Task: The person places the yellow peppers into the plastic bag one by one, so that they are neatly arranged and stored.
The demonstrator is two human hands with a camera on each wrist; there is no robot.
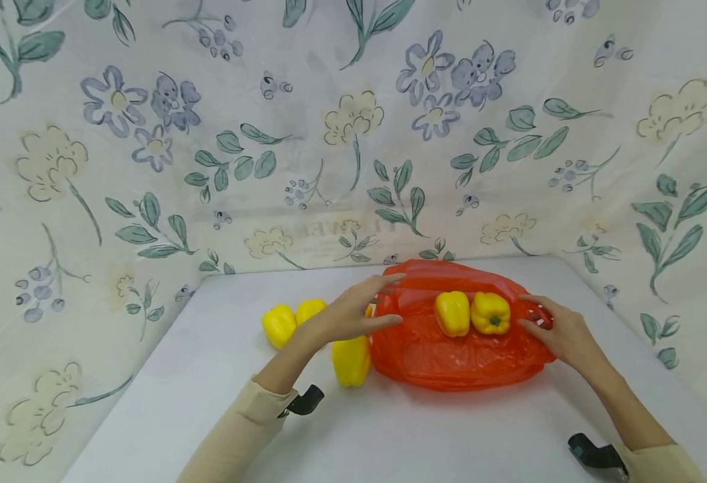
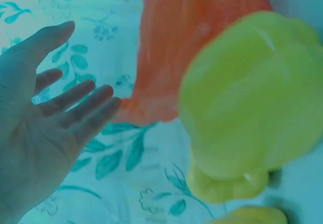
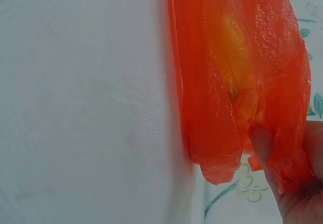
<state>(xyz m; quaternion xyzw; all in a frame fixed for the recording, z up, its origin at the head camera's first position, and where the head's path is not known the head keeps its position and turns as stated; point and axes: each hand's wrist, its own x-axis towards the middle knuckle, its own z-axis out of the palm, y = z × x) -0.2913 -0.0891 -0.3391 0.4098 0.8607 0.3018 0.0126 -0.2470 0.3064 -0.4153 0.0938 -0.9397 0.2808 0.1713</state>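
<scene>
Red bag [image 1: 450,369]: we judge it limp, slippery, best held by its edges; left grip [image 1: 351,311] spread, right grip [image 1: 566,335] pinching it.

Both arms [image 1: 293,355] are stretched forward, with pale sleeves [image 1: 227,433] pushed short of the wrists. The left hand [image 1: 353,312] is held with thumb spread apart and fingers [image 2: 88,104] extended, palm exposed. The right hand [image 1: 561,329] is turned inward, thumb and fingers bent in a grip.

Soft light glints on the red bag [image 1: 462,354], while the left wrist view is bluish and hazy.
</scene>
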